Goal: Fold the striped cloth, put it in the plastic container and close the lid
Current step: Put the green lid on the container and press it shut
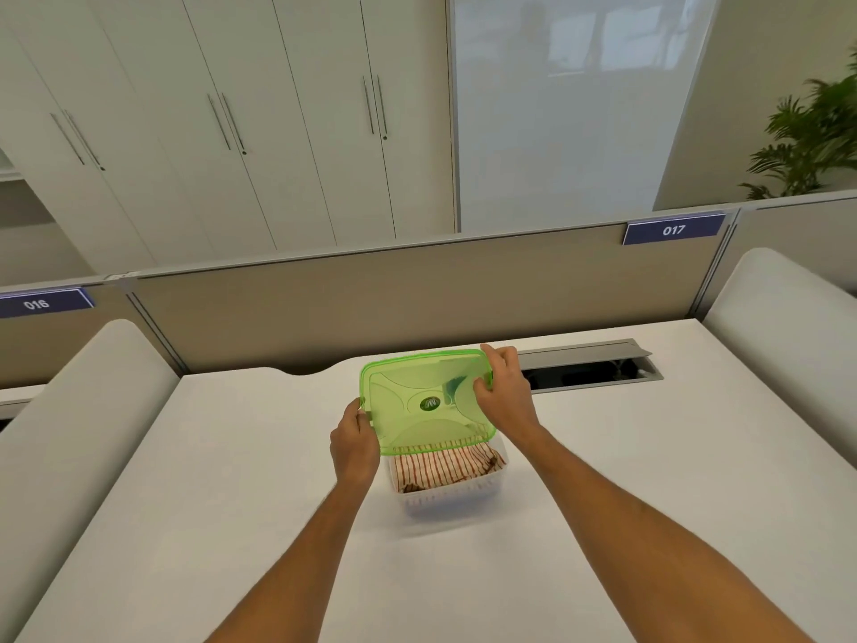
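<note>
A clear plastic container [452, 498] stands on the white desk in the middle of the view. Inside it lies the folded cloth [445, 466] with red and white stripes. A translucent green lid [422, 401] is held tilted above the container's far half, its near edge over the cloth. My left hand [354, 440] grips the lid's left edge. My right hand [503, 392] grips its far right corner. The container's far part is hidden behind the lid.
The white desk [232, 503] spreads around the container. A grey cable slot [589, 371] lies open behind my right hand. A beige partition [371, 299] runs along the desk's back edge, and padded white dividers [69, 410] flank both sides.
</note>
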